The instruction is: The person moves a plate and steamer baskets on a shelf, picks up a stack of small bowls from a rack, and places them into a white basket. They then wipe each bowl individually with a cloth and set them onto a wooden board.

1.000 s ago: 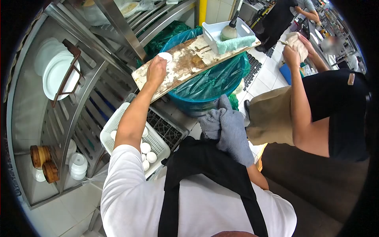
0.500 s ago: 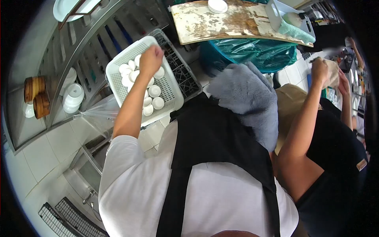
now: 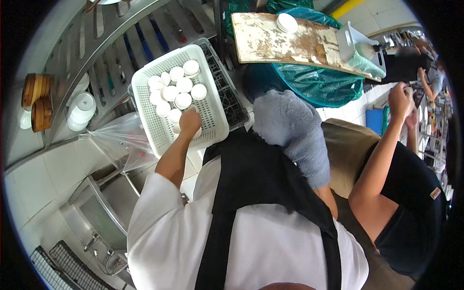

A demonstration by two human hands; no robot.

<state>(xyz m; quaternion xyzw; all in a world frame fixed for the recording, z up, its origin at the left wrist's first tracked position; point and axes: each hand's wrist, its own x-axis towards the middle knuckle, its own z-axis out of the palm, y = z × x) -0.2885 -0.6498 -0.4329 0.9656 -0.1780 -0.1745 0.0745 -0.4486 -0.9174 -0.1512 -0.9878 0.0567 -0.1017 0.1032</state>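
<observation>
Small white round cups, several of them, sit in a pale plastic basket. My left hand is over the near end of the basket among the cups, its fingers curled down; what they hold is hidden. A grey cloth hangs in front of my right side and covers my right hand. Only part of my right forearm shows below the cloth, so the fingers of that hand are hidden.
Left are a slotted metal rack, stacked white bowls and a sink. Ahead, a worn board with white dishes lies over a lined bin. A co-worker stands close at right, arms raised.
My left hand has moved nearer to me, from the basket's far part to its near end, uncovering the far cups. The view has shifted a little. The co-worker's tan cloth no longer shows in their hands.
</observation>
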